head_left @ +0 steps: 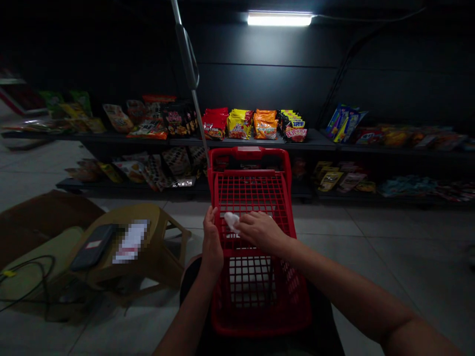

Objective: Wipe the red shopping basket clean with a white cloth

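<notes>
A red wire shopping basket stands upright in front of me, its base resting on my lap and its handle rising at the far end. My right hand lies across the grid, its fingertips on a crumpled white cloth. My left hand stands on edge against the near left side of the basket, close to the cloth. Its fingers are partly curled, and I cannot tell whether they grip the wire.
On the left, a beige plastic stool carries a dark flat case and blurred white paper. Low dark shelves hold colourful snack packets. A metal pole rises at upper centre. The floor is pale tile.
</notes>
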A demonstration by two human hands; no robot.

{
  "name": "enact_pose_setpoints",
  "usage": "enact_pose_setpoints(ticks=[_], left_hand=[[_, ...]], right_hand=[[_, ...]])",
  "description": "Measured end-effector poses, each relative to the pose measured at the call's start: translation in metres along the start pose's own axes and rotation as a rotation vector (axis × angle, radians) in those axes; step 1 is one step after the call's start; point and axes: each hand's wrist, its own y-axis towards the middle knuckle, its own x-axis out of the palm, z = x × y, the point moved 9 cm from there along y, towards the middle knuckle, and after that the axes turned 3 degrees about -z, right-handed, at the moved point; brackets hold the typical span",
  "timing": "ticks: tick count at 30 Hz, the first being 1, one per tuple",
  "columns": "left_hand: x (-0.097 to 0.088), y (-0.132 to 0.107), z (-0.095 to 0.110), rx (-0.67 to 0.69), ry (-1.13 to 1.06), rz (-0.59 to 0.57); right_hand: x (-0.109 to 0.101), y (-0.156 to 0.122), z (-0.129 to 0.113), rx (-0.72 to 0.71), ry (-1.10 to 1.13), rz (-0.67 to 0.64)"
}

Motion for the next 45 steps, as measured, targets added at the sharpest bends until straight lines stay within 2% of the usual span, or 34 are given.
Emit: enact_pose_setpoints(ticks=[3,5,9,11,14,16,19,22,24,26,29,31,34,38,40,41,43,45], left_hand=[[0.001,-0.001,0.002,-0.002,0.000,-0.002],[0.002,-0.002,0.003,0.000,-0.001,-0.004],[0.003,-0.001,0.005,-0.003,0.019,-0.015],[0.003,-0.001,0.004,-0.002,0.036,-0.024],[0.000,-0.001,0.002,0.017,0.047,-0.013],[-0.001,-0.001,0.000,0.031,0.052,-0.005],[0.000,-0.001,-0.001,0.032,0.051,-0.018],[0.002,0.000,0.000,0.025,0.048,-0.033],[0.002,0.000,0.000,0.022,0.043,-0.030],[0.002,0.000,0.000,0.025,0.036,-0.018],[0.001,0.000,0.001,0.035,0.039,-0.013],[0.002,-0.001,0.001,0.035,0.055,-0.024],[0.003,-0.001,0.003,0.027,0.092,-0.036],[0.003,-0.001,0.004,0.015,0.075,-0.032],[0.003,-0.001,0.004,0.012,0.048,-0.029],[0.003,-0.001,0.004,0.010,0.042,-0.028],[0.004,-0.001,0.004,0.005,0.049,-0.029],[0.004,0.000,0.002,-0.005,0.061,-0.030]], right_hand=[[0.001,-0.011,-0.010,-0.163,0.054,-0.036],[-0.001,-0.006,0.002,-0.178,0.062,-0.041],[-0.003,0.010,0.036,0.088,0.000,-0.024],[0.000,0.008,0.025,0.104,0.017,-0.063],[0.005,-0.004,-0.016,-0.073,0.078,-0.146],[0.004,-0.012,-0.030,-0.152,0.086,-0.168],[-0.002,-0.013,-0.011,-0.117,0.056,-0.147],[-0.010,-0.008,0.026,0.061,-0.031,-0.077],[-0.013,-0.006,0.035,0.133,-0.026,-0.016],[-0.009,-0.005,0.020,0.061,0.060,-0.004],[0.001,-0.012,-0.010,-0.086,0.180,-0.065],[0.001,-0.023,-0.012,-0.104,0.219,-0.094],[-0.008,-0.045,0.014,-0.080,0.244,-0.095],[-0.021,-0.075,0.070,0.073,0.297,-0.061],[-0.031,-0.082,0.093,0.171,0.432,0.023],[-0.042,-0.084,0.103,0.230,0.506,0.123],[-0.073,-0.089,0.121,0.363,0.586,0.445],[-0.107,-0.103,0.128,0.484,0.546,0.829]])
